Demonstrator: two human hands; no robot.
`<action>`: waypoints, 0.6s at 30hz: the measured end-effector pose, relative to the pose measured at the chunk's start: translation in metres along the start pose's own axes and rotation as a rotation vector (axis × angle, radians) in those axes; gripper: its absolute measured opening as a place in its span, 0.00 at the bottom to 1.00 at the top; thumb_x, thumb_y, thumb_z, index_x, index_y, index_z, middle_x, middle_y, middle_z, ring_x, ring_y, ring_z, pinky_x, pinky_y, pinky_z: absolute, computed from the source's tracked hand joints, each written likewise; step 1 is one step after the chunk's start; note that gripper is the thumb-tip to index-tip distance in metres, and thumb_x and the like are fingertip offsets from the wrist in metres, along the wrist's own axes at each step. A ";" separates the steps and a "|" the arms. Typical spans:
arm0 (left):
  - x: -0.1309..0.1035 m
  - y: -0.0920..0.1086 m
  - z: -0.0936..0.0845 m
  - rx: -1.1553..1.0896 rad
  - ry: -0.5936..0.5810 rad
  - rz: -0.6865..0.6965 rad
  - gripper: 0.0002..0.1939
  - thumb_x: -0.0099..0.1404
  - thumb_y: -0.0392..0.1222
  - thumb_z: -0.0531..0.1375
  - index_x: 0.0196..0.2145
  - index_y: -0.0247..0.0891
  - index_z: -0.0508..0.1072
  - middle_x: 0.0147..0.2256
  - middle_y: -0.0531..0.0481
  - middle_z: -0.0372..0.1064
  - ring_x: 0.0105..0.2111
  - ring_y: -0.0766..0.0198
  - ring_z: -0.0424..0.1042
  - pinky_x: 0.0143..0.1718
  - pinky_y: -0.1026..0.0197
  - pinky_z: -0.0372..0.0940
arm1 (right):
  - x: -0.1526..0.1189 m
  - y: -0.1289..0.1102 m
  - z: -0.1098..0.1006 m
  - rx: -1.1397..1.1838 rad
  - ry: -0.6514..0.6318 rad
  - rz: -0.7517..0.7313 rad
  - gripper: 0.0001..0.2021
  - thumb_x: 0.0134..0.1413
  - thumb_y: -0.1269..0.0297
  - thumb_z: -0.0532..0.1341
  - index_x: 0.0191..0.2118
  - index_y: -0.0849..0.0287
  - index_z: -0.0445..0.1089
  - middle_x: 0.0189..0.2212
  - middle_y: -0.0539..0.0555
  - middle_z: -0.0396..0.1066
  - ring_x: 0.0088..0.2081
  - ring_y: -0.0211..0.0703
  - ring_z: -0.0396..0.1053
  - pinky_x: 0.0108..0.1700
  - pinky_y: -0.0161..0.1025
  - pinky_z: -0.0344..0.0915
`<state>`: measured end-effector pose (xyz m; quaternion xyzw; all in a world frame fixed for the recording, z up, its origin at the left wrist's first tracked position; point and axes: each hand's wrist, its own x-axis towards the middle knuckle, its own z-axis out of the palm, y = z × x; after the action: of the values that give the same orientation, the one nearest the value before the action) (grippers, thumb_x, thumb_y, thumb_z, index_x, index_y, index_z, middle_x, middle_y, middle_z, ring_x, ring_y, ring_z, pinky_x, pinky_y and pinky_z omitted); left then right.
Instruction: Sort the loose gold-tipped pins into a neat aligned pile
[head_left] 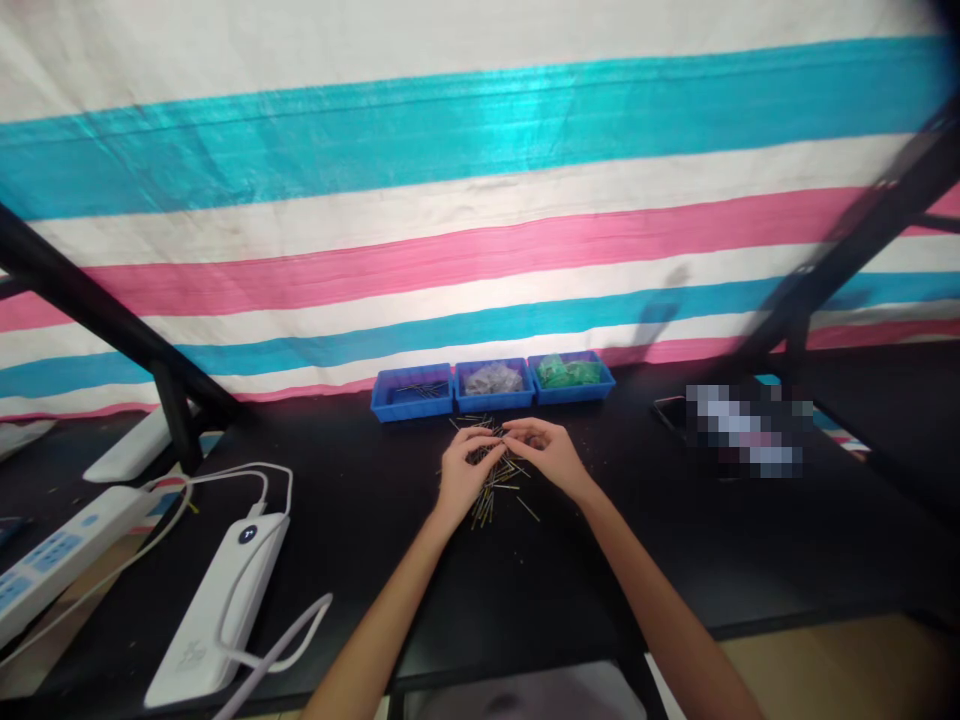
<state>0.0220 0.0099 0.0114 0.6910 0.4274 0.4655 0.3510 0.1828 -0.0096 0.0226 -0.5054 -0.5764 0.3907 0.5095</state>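
Observation:
My left hand and my right hand meet fingertip to fingertip over a loose pile of thin metal pins on the black table. The fingers of both hands pinch something small between them, likely a pin; it is too small to make out. Behind the pile stand three blue trays in a row: the left tray holds a few pins, the middle tray holds greyish small parts, the right tray holds green parts.
A white power bank with white cables lies at the front left, beside a white power strip. A blurred object lies at the right. Black frame bars slant at both sides. A striped tarp hangs behind.

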 end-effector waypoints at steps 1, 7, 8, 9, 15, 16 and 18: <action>0.000 0.001 0.000 -0.014 0.012 -0.013 0.08 0.56 0.45 0.62 0.32 0.41 0.77 0.38 0.46 0.70 0.41 0.60 0.70 0.45 0.56 0.64 | 0.000 0.000 0.000 0.010 0.000 0.000 0.16 0.46 0.57 0.63 0.40 0.60 0.73 0.30 0.54 0.74 0.31 0.39 0.69 0.28 0.33 0.62; -0.001 0.005 0.001 -0.056 0.067 -0.055 0.08 0.56 0.45 0.62 0.33 0.41 0.78 0.40 0.46 0.68 0.42 0.60 0.69 0.44 0.57 0.64 | -0.001 0.001 0.002 0.070 -0.013 0.034 0.17 0.46 0.57 0.64 0.41 0.60 0.73 0.30 0.54 0.74 0.32 0.39 0.70 0.32 0.35 0.65; -0.002 0.005 0.002 -0.061 0.075 -0.055 0.08 0.56 0.45 0.62 0.33 0.41 0.77 0.40 0.46 0.68 0.42 0.60 0.69 0.44 0.57 0.64 | -0.001 0.000 0.002 0.085 -0.020 0.046 0.17 0.46 0.57 0.64 0.41 0.60 0.72 0.31 0.54 0.74 0.32 0.39 0.70 0.33 0.35 0.66; -0.002 0.005 0.002 -0.066 0.081 -0.054 0.09 0.56 0.45 0.62 0.33 0.41 0.77 0.40 0.46 0.68 0.42 0.60 0.69 0.43 0.58 0.64 | -0.001 0.000 0.003 0.098 -0.026 0.055 0.17 0.46 0.57 0.64 0.42 0.60 0.72 0.31 0.54 0.74 0.33 0.39 0.70 0.34 0.35 0.66; -0.003 0.003 0.002 -0.040 0.115 -0.044 0.08 0.55 0.44 0.62 0.31 0.39 0.77 0.37 0.47 0.68 0.39 0.61 0.70 0.39 0.59 0.65 | -0.002 -0.003 0.006 0.010 -0.001 -0.030 0.14 0.47 0.58 0.62 0.40 0.58 0.73 0.36 0.55 0.73 0.32 0.38 0.68 0.29 0.33 0.63; -0.003 0.003 0.001 -0.024 0.117 -0.037 0.07 0.54 0.43 0.63 0.30 0.39 0.77 0.36 0.47 0.68 0.39 0.62 0.69 0.40 0.59 0.65 | -0.003 -0.004 0.006 -0.034 0.004 -0.063 0.13 0.47 0.58 0.62 0.39 0.57 0.73 0.38 0.55 0.72 0.33 0.38 0.68 0.29 0.33 0.62; -0.004 0.004 0.001 0.007 0.110 -0.016 0.05 0.52 0.41 0.64 0.29 0.39 0.77 0.36 0.48 0.68 0.38 0.62 0.69 0.42 0.58 0.64 | -0.004 -0.004 0.007 -0.126 0.006 -0.136 0.11 0.46 0.60 0.63 0.38 0.56 0.74 0.39 0.54 0.71 0.35 0.39 0.68 0.30 0.33 0.61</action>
<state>0.0232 0.0048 0.0129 0.6622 0.4531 0.4984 0.3282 0.1748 -0.0139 0.0248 -0.4972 -0.6312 0.3168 0.5040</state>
